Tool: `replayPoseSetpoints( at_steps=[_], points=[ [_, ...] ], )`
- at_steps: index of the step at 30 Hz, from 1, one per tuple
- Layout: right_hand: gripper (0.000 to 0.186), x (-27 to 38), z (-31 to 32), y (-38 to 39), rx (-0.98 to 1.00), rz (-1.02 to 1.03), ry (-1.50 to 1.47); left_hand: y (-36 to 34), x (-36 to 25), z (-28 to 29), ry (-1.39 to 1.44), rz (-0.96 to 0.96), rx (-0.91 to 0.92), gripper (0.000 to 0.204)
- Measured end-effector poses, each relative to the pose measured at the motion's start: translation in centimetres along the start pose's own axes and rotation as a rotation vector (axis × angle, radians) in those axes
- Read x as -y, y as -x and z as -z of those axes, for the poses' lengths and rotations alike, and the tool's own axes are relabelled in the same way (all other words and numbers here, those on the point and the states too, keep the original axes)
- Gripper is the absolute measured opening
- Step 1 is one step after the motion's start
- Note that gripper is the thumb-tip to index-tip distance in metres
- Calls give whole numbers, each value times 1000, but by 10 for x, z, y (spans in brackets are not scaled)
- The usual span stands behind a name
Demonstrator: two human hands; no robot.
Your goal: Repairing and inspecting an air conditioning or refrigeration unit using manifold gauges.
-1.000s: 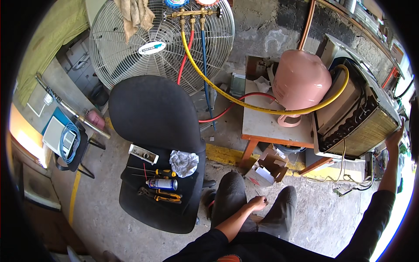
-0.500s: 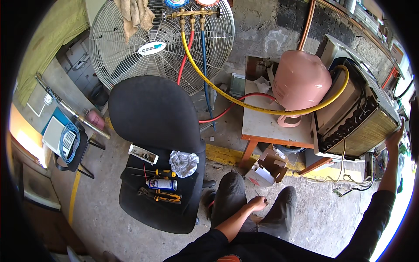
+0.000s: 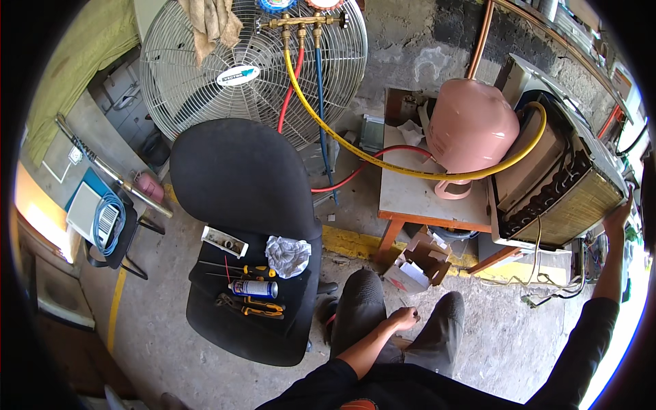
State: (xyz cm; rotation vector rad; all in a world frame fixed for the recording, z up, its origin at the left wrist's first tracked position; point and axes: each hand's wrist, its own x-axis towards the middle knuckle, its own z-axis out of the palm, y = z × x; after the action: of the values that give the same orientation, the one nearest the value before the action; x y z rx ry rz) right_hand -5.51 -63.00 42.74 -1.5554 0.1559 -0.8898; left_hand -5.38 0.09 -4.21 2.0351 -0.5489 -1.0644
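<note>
My left hand (image 3: 403,318) rests between my knees, its fingers curled in, and nothing shows in it. My right arm reaches far out to the right, where my right hand (image 3: 617,217) grips the outer edge of an opened air conditioner unit (image 3: 540,198) with bare coil tubing; the fingertips are partly hidden. The unit leans on a small table (image 3: 420,195) beside a pink refrigerant cylinder (image 3: 473,123) standing upside down. A yellow hose (image 3: 383,162) runs from a brass manifold gauge set (image 3: 301,22) past the cylinder to the unit; a red hose (image 3: 342,183) reaches the cylinder.
A black chair (image 3: 246,184) on my left holds a spray can (image 3: 253,289), pliers (image 3: 263,307), screwdrivers (image 3: 258,271), crumpled foil (image 3: 287,255) and a white plastic part (image 3: 224,241). Behind it stands a large fan (image 3: 205,102). An open carton (image 3: 418,266) sits by the table leg.
</note>
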Motion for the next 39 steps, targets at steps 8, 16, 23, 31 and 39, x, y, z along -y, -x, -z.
replayPoseSetpoints(
  at_steps=[8,16,23,31,39],
  points=[
    [50,28,-45,22,33,-300,-304,-5,5,-3,-13,-1,-5,33],
    [51,32,-50,26,-3,-310,-291,-3,1,-3,-21,-5,-7,32],
    [51,31,-47,24,0,-309,-288,-2,0,-3,-18,11,-18,33],
    [49,29,-40,20,-22,-318,-284,-4,3,-3,-4,-3,-3,33],
    [49,27,-38,19,6,-304,-282,-2,2,-2,-10,-13,-18,33]
  ],
)
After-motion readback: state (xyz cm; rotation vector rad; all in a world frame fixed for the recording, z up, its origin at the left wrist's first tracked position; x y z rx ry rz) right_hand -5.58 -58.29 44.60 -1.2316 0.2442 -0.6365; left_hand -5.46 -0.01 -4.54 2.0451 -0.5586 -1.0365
